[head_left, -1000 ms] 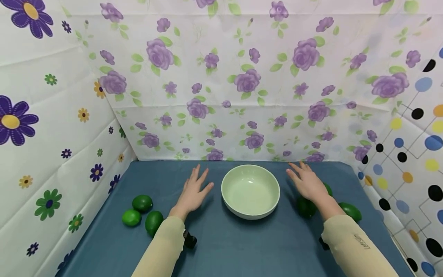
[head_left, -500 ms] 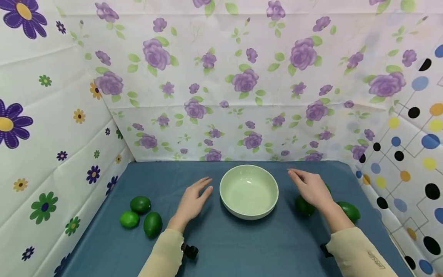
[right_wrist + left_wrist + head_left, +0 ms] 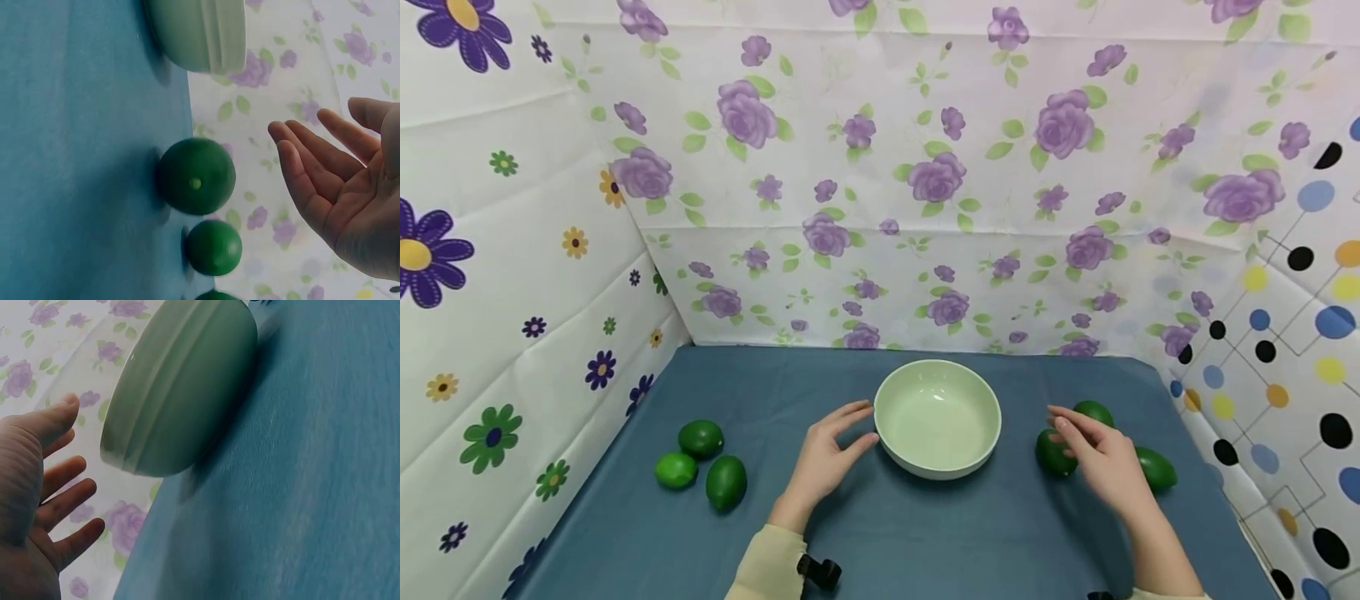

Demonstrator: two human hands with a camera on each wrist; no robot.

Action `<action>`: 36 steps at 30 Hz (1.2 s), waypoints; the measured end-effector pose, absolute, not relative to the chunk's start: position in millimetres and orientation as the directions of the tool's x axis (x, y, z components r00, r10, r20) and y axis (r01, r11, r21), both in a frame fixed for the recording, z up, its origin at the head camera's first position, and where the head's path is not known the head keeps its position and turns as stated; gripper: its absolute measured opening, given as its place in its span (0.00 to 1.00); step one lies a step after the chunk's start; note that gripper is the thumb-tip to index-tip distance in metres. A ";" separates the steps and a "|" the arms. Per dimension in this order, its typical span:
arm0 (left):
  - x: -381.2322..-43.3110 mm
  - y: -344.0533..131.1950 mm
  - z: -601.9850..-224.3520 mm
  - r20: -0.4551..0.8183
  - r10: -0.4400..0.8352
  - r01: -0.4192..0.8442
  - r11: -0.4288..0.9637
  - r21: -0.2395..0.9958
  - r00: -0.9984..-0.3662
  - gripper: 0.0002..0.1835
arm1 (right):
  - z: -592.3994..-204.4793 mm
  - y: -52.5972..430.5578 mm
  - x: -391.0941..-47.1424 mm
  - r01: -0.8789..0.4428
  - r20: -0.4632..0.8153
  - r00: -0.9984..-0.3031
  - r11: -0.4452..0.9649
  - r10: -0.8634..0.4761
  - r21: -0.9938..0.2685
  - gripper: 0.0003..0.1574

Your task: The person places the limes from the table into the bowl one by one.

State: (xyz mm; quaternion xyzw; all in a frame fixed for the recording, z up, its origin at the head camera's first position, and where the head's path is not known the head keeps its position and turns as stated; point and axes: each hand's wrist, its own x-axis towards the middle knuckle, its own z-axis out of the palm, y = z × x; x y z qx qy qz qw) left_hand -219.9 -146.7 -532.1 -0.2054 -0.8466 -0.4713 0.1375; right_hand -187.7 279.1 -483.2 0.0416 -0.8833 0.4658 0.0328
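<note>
A pale green bowl (image 3: 937,421) stands upright on the blue cloth, and nothing lies in it. Just left of its rim is my left hand (image 3: 824,457), fingers relaxed and pointing at the bowl; the left wrist view shows a gap between this hand (image 3: 44,500) and the bowl (image 3: 181,387). My right hand (image 3: 1108,467) hovers over the green fruits at the right, its fingers loosely bent and holding nothing. Nearest to it is a dark green, avocado-like fruit (image 3: 1054,454). In the right wrist view the hand (image 3: 344,181) is apart from the round green fruit (image 3: 197,176).
Two more green fruits, one behind (image 3: 1093,413) and one to the right (image 3: 1156,469), lie by my right hand. At the left sit a bright lime (image 3: 676,471) and two dark green fruits (image 3: 726,483). Patterned cloth walls (image 3: 880,192) border the blue-covered table (image 3: 955,542).
Both hands have come down and back toward me from beside the bowl, their spread fingers relaxing. My right hand has moved rightward over the fruits. Bowl and fruits stay where they were.
</note>
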 end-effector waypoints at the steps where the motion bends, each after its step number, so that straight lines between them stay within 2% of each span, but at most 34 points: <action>1: -219.5 -145.2 -531.5 0.437 0.223 0.489 0.468 0.736 -0.871 0.25 | -483.9 280.6 -185.0 -0.095 0.091 -0.995 0.558 -0.036 -0.825 0.36; 17: -228.8 -127.9 -534.3 0.469 0.369 0.595 0.453 0.664 -0.803 0.27 | -493.1 310.6 -167.1 -0.030 0.058 -0.998 0.562 0.032 -0.826 0.37; 36: -234.2 -131.7 -541.5 0.469 0.442 0.642 0.466 0.609 -0.765 0.20 | -498.4 316.4 -165.1 -0.004 0.026 -0.999 0.564 0.030 -0.826 0.37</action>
